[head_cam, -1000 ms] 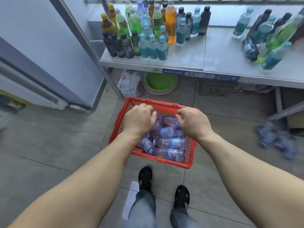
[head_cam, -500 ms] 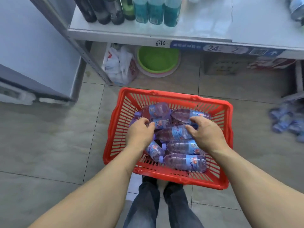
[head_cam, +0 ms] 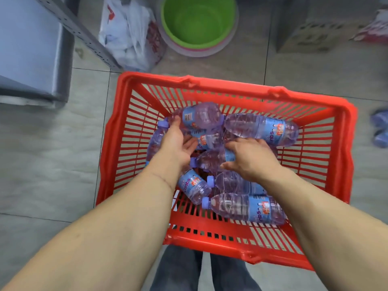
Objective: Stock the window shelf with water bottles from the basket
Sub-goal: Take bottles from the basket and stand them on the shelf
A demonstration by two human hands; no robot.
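Nearest, jeans legs (head_cam: 180, 269) at the bottom edge, just behind the near rim of the red slatted basket (head_cam: 336, 164) on grey floor tiles (head_cam: 52, 164). Inside, a heap of small water bottles (head_cam: 247, 208), all lying flat, clear with lilac caps and blue labels; partial lettering like "unbs" on the labels, brand not legible. Nearest bottle with long axis left to right, cap to the left; another short bottle (head_cam: 194, 185) angled, cap hidden. Mid-heap bottle (head_cam: 212, 160) also cap to the left, lying under both hands. Left hand (head_cam: 178, 148) reaching in, fingers spread over the far-left bottles, thumb loose; touching, no firm hold visible. Right hand (head_cam: 249, 158) with fingers and thumb parted wide, draped over the mid-heap bottle, not clearly closed on it. Far bottle (head_cam: 262, 129) lying left to right along the back wall. Beyond the basket, a white plastic bag (head_cam: 130, 32), a green basin (head_cam: 199, 22), a cardboard box (head_cam: 310, 36); grey metal upright (head_cam: 79, 32) at far left. Compared with half a second ago: view lower and closer, shelf and its price strip gone from sight, both hands deeper among the bottles.
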